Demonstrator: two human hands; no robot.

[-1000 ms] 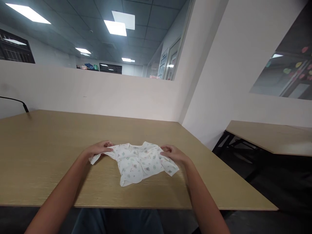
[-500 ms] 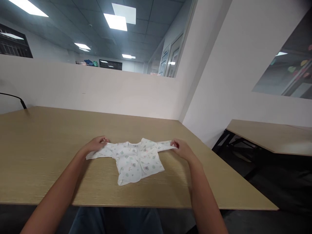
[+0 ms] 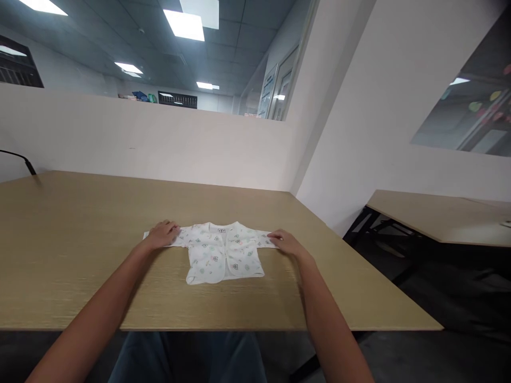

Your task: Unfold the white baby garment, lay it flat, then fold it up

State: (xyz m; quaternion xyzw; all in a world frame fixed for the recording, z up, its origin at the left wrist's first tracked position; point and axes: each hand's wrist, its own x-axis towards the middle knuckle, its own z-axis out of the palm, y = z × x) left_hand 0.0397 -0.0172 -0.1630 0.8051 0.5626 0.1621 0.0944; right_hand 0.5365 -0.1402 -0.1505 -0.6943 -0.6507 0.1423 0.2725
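Observation:
A small white baby jacket [image 3: 213,255] with a printed pattern lies spread on the table, its collar facing away from me and its front panels meeting in the middle. My left hand [image 3: 163,234] rests flat over the left sleeve, fingers stretched out; the cuff end shows just beyond it. On the opposite sleeve, my right hand [image 3: 284,242] lies with its fingers extended over the cuff, which it partly hides. Both sleeves reach straight out sideways.
The wooden table [image 3: 99,202] runs back to a low white wall [image 3: 167,143]. A thin black cable or stand [image 3: 30,166] is at the far left. Another table [image 3: 447,215] with black legs stands to the right across a gap.
Both hands have gone from pinching the sleeve ends to lying flat on the sleeves. The jacket is now straighter and flatter, its right shoulder no longer bunched up.

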